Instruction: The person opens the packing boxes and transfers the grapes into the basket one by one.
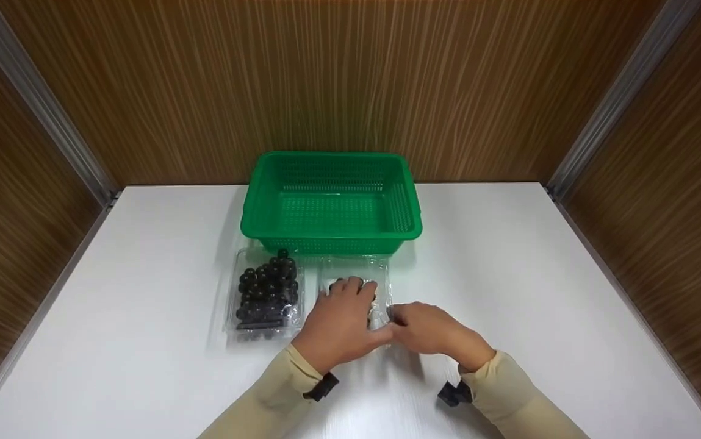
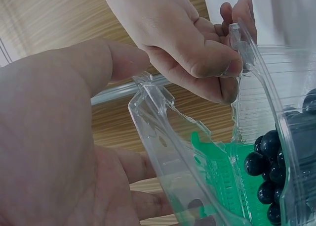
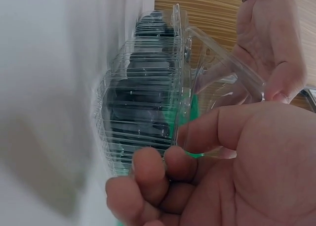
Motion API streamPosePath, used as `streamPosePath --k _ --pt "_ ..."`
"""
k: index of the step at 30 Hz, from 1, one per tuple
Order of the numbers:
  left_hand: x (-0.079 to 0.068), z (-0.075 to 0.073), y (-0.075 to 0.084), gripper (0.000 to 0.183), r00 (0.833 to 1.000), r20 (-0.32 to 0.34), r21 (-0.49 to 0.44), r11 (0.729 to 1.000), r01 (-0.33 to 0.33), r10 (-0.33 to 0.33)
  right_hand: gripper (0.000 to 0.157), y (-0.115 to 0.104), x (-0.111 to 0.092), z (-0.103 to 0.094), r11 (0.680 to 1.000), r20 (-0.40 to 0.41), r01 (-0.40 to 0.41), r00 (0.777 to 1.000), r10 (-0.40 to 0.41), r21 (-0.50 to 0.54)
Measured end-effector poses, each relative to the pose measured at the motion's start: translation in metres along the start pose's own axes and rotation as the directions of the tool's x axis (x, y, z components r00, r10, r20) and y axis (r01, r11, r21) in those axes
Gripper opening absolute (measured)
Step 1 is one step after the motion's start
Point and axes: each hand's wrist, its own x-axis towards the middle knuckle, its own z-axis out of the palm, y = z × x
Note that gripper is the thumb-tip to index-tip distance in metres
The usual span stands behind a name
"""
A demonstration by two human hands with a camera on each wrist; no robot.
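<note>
A clear plastic clamshell box (image 1: 382, 273) of dark grapes (image 2: 270, 146) stands in front of the green basket, its hinged lid (image 2: 165, 137) partly raised. My left hand (image 1: 339, 320) lies over that lid with fingers spread along its outer face; the thumb tip is at the lid's front corner. At the near right corner, my right hand (image 1: 426, 329) pinches the rim of the box's base between thumb and fingers. In the right wrist view the ribbed side wall (image 3: 143, 87) shows grapes behind it. My left hand hides most of this box in the head view.
To the left sits a second clear box of dark grapes (image 1: 268, 292). The green perforated basket (image 1: 332, 235) stands behind both boxes on the white table (image 1: 509, 262). Wood-grain panels (image 1: 338, 79) enclose the back and both sides.
</note>
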Motion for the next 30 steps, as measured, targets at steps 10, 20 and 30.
streamPosePath --k 10,20,30 --pt "-0.0006 -0.0051 -0.002 0.076 1.0 -0.023 -0.077 0.997 -0.005 0.003 0.028 -0.0004 0.002 -0.0004 0.999 -0.003 0.018 1.0 -0.018 -0.027" --pt "-0.0026 -0.0069 -0.0024 0.079 0.999 -0.027 -0.071 0.997 -0.036 0.034 0.022 0.002 0.0019 -0.0001 1.0 0.004 -0.014 1.0 0.014 -0.025" --pt "-0.0035 -0.0095 -0.0038 0.098 0.999 -0.006 -0.075 0.996 -0.038 0.038 0.023 0.0041 0.003 -0.0002 0.999 0.027 -0.036 0.999 0.036 -0.024"
